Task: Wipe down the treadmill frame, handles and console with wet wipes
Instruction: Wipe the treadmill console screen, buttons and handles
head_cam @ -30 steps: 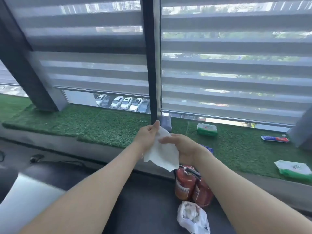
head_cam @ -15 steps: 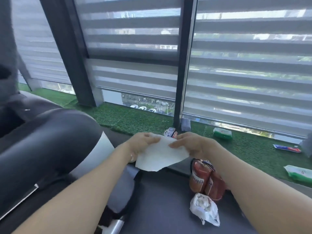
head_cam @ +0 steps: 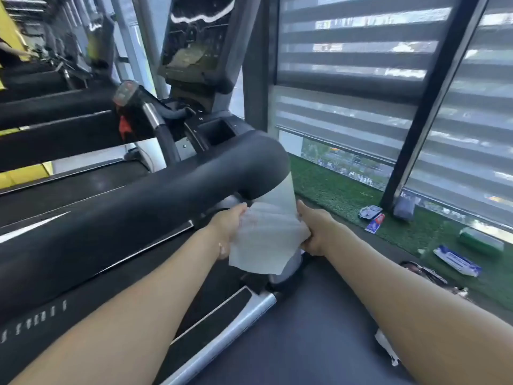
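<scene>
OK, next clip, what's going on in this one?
A person holds a white wet wipe spread between both hands, the left hand gripping one edge and the right hand the other, just below the treadmill's thick black handrail. The console stands beyond. Wipe packs lie on the green turf ledge.

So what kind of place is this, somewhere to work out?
Most likely a gym. A treadmill with a thick black handrail and a console fills the near view, more exercise machines line up behind it, and tall windows with striped blinds run alongside.
</scene>
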Action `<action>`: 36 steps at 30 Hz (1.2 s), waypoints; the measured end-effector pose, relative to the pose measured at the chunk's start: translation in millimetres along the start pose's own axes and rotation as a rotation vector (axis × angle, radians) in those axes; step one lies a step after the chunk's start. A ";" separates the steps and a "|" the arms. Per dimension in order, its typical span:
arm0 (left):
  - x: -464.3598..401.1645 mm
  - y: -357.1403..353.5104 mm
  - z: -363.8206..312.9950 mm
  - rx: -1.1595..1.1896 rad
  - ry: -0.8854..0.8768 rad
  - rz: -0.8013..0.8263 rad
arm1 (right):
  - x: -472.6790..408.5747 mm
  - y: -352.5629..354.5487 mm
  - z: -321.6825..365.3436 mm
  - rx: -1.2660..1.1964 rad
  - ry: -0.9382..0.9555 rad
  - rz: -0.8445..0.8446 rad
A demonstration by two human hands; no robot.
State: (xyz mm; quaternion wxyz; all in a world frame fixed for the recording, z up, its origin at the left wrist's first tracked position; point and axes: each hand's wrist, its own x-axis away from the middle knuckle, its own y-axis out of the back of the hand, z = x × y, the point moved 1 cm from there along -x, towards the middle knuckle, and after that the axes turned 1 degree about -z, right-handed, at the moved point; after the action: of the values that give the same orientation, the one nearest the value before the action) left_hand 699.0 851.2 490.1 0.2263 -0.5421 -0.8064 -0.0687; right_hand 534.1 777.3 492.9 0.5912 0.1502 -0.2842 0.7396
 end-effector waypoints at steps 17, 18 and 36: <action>302.6 430.0 10.6 0.270 -0.201 -0.502 | 213.2 -400.8 -222.3 0.228 0.112 0.698; 318.2 452.0 12.2 0.270 -0.218 -0.545 | 224.4 -424.5 -235.2 0.229 0.120 0.703; 370.2 756.3 17.4 0.369 -0.278 -1.029 | 282.5 -736.3 -377.1 0.454 -0.242 0.735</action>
State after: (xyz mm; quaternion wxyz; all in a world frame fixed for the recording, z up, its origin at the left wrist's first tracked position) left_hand 1263.9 1474.2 535.6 0.1464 -0.0345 -0.9876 0.0439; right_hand 1211.7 1328.4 530.3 0.2038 0.2510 -0.2162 0.9213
